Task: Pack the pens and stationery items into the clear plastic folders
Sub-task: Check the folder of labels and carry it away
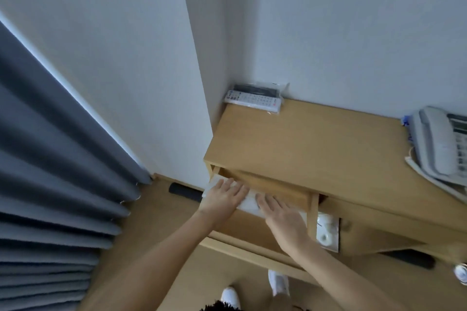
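A: What room is this?

B: A light wooden desk (316,149) fills the right of the frame, set into a corner of pale walls (113,45). A grey curtain (55,171) hangs down the left side over a tan floor (161,209). Two remote controls in clear wrapping (255,98) lie at the desk's back left corner; a grey desk telephone (439,144) sits at the right edge, partly cut off.

A: What is hard to read?

B: A drawer (273,184) under the desktop stands open, its inside mostly covered by the hands. A white packet (327,232) shows just right of it, contents unclear. White shoes (278,283) appear at the bottom edge.

A: And the folder?

B: A pale, translucent plastic folder (249,203) lies flat across the open drawer, below centre frame. The left hand (225,197) rests on its left end, fingers spread and flat. The right hand (280,214) presses its right part, fingers extended. Whether either hand grips it, I cannot tell.
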Action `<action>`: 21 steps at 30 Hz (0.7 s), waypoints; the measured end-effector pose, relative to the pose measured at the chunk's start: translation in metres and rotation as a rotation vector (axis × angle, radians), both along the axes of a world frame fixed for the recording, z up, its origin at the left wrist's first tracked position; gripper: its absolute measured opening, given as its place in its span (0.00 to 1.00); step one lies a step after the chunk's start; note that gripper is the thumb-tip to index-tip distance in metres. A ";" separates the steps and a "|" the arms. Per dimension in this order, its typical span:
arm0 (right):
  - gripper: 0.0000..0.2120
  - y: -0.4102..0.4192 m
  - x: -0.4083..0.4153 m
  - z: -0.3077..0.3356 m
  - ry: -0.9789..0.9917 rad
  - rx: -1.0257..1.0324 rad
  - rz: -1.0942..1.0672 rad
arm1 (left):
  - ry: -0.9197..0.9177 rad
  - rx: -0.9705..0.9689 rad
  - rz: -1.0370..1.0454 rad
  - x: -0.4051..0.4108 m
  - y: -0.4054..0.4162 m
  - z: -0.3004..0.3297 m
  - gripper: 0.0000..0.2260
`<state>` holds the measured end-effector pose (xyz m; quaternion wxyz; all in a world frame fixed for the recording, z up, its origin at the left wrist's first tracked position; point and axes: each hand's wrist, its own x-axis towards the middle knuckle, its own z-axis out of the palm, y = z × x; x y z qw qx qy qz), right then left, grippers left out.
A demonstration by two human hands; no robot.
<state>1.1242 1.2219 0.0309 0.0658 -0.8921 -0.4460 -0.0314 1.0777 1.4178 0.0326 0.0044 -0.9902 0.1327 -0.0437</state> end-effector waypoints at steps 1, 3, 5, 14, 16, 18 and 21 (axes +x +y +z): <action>0.42 -0.005 0.001 -0.004 -0.007 -0.001 -0.013 | -0.006 -0.027 -0.007 0.003 -0.005 -0.005 0.36; 0.41 -0.010 0.004 -0.012 -0.020 -0.006 -0.027 | -0.022 -0.076 -0.009 0.007 -0.013 -0.017 0.36; 0.44 -0.009 0.007 -0.018 -0.030 -0.021 -0.015 | -0.029 -0.112 0.004 0.011 -0.014 -0.028 0.35; 0.37 0.001 0.032 -0.053 -0.119 -0.020 -0.004 | -0.080 -0.122 0.081 0.037 -0.010 -0.073 0.27; 0.34 0.002 0.036 -0.062 -0.158 0.006 0.004 | -0.110 -0.116 0.086 0.039 -0.010 -0.079 0.25; 0.26 0.004 0.040 -0.071 -0.225 0.053 0.021 | -0.180 -0.103 0.083 0.036 -0.008 -0.085 0.20; 0.17 0.008 0.042 -0.083 -0.286 0.100 0.021 | -0.266 -0.093 0.085 0.029 -0.006 -0.089 0.16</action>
